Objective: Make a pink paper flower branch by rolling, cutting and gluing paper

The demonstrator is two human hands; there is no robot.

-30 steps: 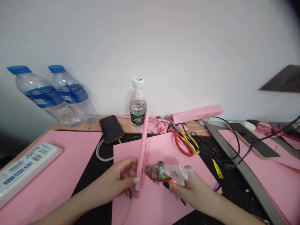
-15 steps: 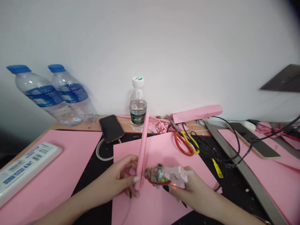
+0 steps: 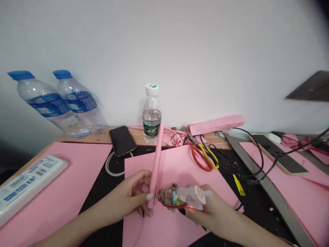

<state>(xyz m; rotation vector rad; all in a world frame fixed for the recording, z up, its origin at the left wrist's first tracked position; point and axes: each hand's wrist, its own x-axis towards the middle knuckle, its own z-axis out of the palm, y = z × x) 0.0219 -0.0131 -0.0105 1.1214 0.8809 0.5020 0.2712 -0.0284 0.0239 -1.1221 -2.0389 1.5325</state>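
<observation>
My left hand (image 3: pixel 136 195) is closed around the lower end of a rolled pink paper tube (image 3: pixel 157 154), which points up and away from me. In my right hand (image 3: pixel 213 212) is a pale pink hot glue gun (image 3: pixel 191 195), with a small red light glowing on it. Its front end is crusted with multicoloured residue, and a clear glue stick (image 3: pixel 207 193) pokes out at the back. The nozzle points left at the side of the tube near my left fingertips; whether it touches I cannot tell. Beneath both hands lies a pink paper sheet (image 3: pixel 167 223).
Scissors (image 3: pixel 202 157) with red and yellow handles lie on the sheet's far edge beside black cables (image 3: pixel 226 168). Behind are a water bottle (image 3: pixel 151 120), a phone (image 3: pixel 122 140) and a tape roll (image 3: pixel 110 168). A white box (image 3: pixel 33 185) rests on pink paper at left.
The glue gun and my right hand have shifted slightly towards me, down along the tube. My left hand and the tube hold nearly the same position.
</observation>
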